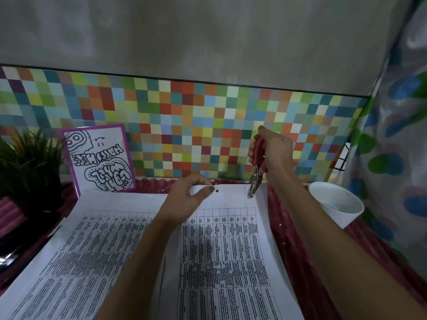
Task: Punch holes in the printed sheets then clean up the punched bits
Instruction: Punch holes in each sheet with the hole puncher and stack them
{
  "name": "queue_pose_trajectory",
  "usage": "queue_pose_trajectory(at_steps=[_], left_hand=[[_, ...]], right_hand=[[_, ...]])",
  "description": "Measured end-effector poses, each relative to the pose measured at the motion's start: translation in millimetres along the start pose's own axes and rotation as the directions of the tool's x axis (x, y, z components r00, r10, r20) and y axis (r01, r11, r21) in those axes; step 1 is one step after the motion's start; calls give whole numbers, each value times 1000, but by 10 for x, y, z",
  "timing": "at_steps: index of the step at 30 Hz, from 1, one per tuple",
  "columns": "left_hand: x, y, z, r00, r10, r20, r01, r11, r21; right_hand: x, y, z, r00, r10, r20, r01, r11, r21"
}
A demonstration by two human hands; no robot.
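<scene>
The hole punch [257, 168] has shiny metal at its tip and pink handles that look like plastic. The printed sheets [231, 250] are thin white paper — dull, not shiny. The red cloth [290, 229] looks fuzzy and ribbed — soft. The white cup [335, 205] looks smooth.

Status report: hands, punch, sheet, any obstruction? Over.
Left hand pinches top edge of printed sheet. Right hand grips pink-handled hole punch, nose at sheet's top right corner. One hole already punched. White cup apart at right, nothing blocking.
</scene>
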State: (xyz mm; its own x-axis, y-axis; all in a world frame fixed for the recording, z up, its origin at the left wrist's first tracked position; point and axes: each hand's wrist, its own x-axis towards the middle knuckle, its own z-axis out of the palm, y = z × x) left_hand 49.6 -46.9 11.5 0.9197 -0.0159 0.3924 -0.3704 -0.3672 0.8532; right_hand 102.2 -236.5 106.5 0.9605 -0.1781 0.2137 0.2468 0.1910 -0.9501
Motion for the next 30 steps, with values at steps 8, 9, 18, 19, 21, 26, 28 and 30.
queue_pose_trajectory(at_steps=[8,9,18,19,21,26,28,30], left_hand=[[11,-8,-6,1000,-15,-7,15,1000,1],[12,-7,-4,1000,-14,-9,14,1000,7],[17,-42,-9,1000,13,-22,-13,1000,23],[18,-39,-10,999,25,-26,-25,999,31],[26,-39,-5,999,29,-27,-28,999,42],[17,-53,-1,988,120,-99,-87,953,290],[-7,40,80,956,261,-130,-149,819,555],[-47,194,270,942,325,-86,-210,769,604]], right_hand=[[-28,-29,32,999,1,43,0,1000,-22],[-31,-31,31,999,3,47,-1,999,-32],[-24,-32,38,1000,-27,14,28,1000,-9],[-24,-32,38,1000,-28,4,28,1000,11],[-31,-29,41,999,-34,-21,35,999,41],[-42,18,48,993,-83,-85,88,994,59],[-65,29,57,990,-104,-91,110,993,53],[-93,35,62,988,-129,-88,134,989,56]])
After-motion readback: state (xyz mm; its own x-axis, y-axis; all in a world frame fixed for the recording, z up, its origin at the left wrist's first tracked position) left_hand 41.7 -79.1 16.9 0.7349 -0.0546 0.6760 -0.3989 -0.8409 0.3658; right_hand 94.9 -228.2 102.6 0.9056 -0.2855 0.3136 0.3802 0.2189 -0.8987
